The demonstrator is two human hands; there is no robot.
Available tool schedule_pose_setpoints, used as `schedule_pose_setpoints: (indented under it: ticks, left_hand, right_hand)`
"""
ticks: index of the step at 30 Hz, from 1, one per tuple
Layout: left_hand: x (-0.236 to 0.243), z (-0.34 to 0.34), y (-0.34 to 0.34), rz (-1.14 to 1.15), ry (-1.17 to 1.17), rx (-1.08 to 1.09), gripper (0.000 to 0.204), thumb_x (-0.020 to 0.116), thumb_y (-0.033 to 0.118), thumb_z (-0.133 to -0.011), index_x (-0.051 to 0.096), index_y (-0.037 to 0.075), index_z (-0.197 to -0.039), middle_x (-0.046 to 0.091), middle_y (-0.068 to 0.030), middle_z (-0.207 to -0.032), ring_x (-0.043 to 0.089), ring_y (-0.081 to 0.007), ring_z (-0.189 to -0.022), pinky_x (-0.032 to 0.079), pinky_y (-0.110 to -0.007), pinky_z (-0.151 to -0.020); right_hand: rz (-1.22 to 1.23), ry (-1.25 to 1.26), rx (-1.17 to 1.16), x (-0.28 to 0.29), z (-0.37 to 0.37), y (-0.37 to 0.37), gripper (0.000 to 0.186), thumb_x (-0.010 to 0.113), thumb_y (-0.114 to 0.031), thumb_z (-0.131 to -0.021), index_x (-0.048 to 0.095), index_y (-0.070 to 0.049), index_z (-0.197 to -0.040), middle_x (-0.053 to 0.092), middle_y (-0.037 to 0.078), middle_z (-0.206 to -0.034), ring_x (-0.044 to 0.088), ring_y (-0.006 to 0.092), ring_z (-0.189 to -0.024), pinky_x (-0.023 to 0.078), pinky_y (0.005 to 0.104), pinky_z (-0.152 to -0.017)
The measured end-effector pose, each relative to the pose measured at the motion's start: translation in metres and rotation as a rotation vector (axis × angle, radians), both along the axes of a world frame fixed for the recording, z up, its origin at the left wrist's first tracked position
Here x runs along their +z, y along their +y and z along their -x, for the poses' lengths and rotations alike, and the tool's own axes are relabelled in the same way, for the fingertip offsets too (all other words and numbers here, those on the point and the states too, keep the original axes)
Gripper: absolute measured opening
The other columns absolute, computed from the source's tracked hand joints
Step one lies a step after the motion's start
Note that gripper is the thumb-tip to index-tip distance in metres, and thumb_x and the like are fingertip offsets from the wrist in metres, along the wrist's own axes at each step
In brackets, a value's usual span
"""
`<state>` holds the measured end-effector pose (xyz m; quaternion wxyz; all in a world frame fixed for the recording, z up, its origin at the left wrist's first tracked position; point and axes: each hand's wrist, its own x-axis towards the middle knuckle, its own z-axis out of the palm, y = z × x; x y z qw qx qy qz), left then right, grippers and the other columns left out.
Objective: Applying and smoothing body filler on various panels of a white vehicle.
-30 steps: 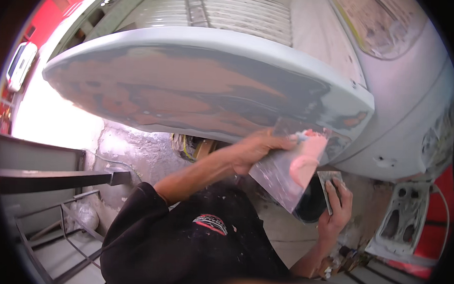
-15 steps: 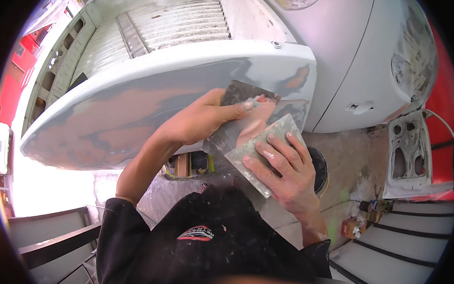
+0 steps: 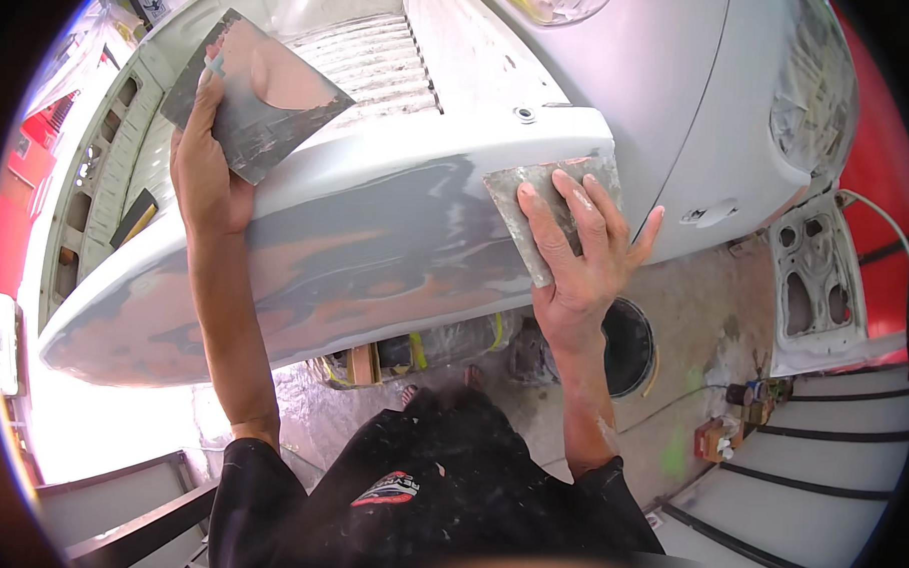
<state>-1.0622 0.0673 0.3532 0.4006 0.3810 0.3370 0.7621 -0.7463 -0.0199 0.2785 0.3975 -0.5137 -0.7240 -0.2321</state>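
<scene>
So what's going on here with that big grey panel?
A person is working body filler onto a large curved vehicle panel, grey with patches of pinkish filler. The right hand presses a flat spreader against the panel's right end, fingers splayed over it. The left hand holds up a square mixing board with a pink smear of filler on it, raised above the panel's upper edge.

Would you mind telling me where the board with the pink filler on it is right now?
In the head view it is upper left: the mixing board is held up by the left hand, above the grey car panel.
</scene>
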Motion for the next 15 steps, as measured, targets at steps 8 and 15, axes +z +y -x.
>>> schedule_pose_setpoints:
  ticks: [8,15]
  left_hand:
    - [0.003,-0.001,-0.004,0.025,0.025,-0.063,0.041,0.053,0.024,-0.103,0.053,-0.005,-0.133,0.064,-0.0126,-0.122,0.068,-0.0216,-0.104,0.059,-0.038,-0.089]
    - [0.001,-0.001,-0.003,0.03,-0.071,-0.064,0.044,0.055,0.024,-0.102,0.052,-0.005,-0.135,0.063,-0.0121,-0.125,0.066,-0.0216,-0.107,0.058,-0.038,-0.09]
  right_hand:
    - [0.0,0.019,-0.024,-0.002,0.013,0.016,0.034,0.064,-0.019,-0.089,0.073,-0.03,-0.12,0.062,-0.003,-0.129,0.053,0.0225,-0.125,0.003,0.0598,-0.119]
    - [0.018,-0.007,-0.055,-0.004,0.011,0.018,0.032,0.066,-0.023,-0.09,0.073,-0.031,-0.121,0.061,-0.004,-0.13,0.052,0.0225,-0.126,0.005,0.0595,-0.119]
